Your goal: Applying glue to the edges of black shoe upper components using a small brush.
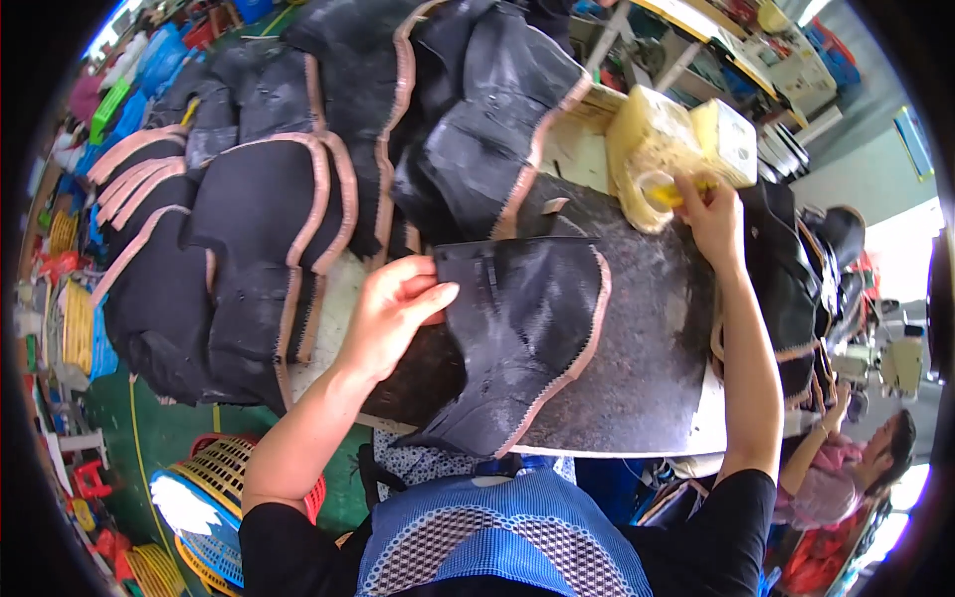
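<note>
The left hand (403,303) pinches the near-left edge of a black piece (527,333), seemingly to steady it on the table (657,348) between the hands. The right hand (714,224) closes round a yellow handle (678,193) at the mouth of a pale yellow container (647,134), apparently stood there for easy reach. More black pieces (249,204) lie beyond the left hand, overlapping, perhaps so their pinkish edges stay exposed.

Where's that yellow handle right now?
The yellow handle is in the right hand, toward the upper right of the head view, at the round opening of the cream-coloured container.
</note>
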`<action>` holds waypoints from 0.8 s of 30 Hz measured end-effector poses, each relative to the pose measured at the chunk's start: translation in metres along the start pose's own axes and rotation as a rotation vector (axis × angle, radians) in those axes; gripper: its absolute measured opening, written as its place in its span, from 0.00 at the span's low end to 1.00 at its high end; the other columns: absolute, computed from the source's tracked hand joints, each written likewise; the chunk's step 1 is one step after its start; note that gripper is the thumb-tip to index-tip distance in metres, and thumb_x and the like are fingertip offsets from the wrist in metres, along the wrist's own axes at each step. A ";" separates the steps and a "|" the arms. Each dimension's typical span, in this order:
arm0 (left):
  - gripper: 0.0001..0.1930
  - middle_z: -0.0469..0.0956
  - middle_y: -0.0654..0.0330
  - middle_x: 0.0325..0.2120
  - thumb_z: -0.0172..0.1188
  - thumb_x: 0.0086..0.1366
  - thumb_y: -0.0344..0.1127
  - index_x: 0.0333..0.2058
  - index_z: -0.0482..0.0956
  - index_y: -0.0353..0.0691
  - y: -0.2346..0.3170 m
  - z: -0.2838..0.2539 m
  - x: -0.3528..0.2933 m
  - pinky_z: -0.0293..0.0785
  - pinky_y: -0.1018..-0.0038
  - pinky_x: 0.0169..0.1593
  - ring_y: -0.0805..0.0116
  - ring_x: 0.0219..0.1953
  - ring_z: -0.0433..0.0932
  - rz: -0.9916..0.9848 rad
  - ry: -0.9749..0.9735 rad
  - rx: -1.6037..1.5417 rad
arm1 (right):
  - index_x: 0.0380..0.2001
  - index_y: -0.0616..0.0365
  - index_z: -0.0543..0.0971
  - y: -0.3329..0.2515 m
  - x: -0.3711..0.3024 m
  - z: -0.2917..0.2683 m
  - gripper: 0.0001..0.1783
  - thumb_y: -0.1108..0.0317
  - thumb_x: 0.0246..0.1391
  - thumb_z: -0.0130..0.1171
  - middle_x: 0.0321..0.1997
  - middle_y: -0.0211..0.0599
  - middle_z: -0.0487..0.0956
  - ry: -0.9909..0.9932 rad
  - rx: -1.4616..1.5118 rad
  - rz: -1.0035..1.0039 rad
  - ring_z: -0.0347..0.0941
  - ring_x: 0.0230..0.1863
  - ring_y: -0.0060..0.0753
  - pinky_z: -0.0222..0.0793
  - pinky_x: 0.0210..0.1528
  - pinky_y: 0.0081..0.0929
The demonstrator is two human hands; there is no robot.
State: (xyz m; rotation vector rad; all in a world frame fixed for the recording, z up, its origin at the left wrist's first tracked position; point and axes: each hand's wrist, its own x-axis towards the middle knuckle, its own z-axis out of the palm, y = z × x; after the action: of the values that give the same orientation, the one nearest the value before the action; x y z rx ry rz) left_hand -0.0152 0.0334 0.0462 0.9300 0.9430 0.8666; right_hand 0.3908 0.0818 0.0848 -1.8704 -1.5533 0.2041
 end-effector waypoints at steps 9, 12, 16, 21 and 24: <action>0.14 0.80 0.63 0.38 0.57 0.68 0.27 0.52 0.76 0.35 0.003 0.018 0.014 0.80 0.77 0.46 0.75 0.40 0.80 -0.031 0.003 -0.398 | 0.34 0.62 0.77 -0.014 -0.036 -0.017 0.15 0.58 0.64 0.57 0.22 0.32 0.80 -0.146 0.935 0.450 0.73 0.14 0.19 0.65 0.13 0.11; 0.15 0.80 0.67 0.35 0.56 0.69 0.27 0.54 0.76 0.37 0.005 0.026 0.015 0.76 0.84 0.40 0.82 0.35 0.77 -0.014 0.015 -0.473 | 0.36 0.64 0.78 -0.119 -0.079 -0.007 0.17 0.58 0.66 0.54 0.22 0.38 0.81 -0.316 0.806 0.151 0.74 0.12 0.22 0.66 0.13 0.13; 0.15 0.79 0.66 0.38 0.55 0.69 0.25 0.54 0.76 0.37 -0.001 0.037 0.021 0.71 0.85 0.36 0.83 0.32 0.73 0.077 0.062 -0.475 | 0.41 0.65 0.82 -0.145 -0.092 0.039 0.17 0.60 0.66 0.56 0.28 0.40 0.83 -0.185 0.752 0.006 0.80 0.21 0.24 0.74 0.22 0.16; 0.16 0.79 0.59 0.48 0.55 0.68 0.22 0.54 0.75 0.35 -0.004 0.036 0.017 0.74 0.83 0.54 0.78 0.49 0.77 0.127 0.070 -0.444 | 0.40 0.66 0.82 -0.156 -0.095 0.023 0.17 0.60 0.66 0.56 0.29 0.41 0.83 -0.342 0.782 -0.004 0.79 0.19 0.25 0.74 0.20 0.16; 0.17 0.79 0.59 0.48 0.55 0.68 0.21 0.55 0.76 0.35 -0.002 0.042 0.016 0.74 0.83 0.52 0.78 0.48 0.77 0.227 0.004 -0.428 | 0.41 0.66 0.82 -0.171 -0.085 0.017 0.15 0.62 0.66 0.56 0.29 0.40 0.83 -0.170 0.755 -0.080 0.79 0.19 0.24 0.73 0.20 0.16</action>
State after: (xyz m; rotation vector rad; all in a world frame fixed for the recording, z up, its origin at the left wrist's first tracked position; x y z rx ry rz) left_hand 0.0290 0.0365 0.0517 0.6696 0.6246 1.2080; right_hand 0.2205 0.0194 0.1476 -1.2136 -1.3832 0.8072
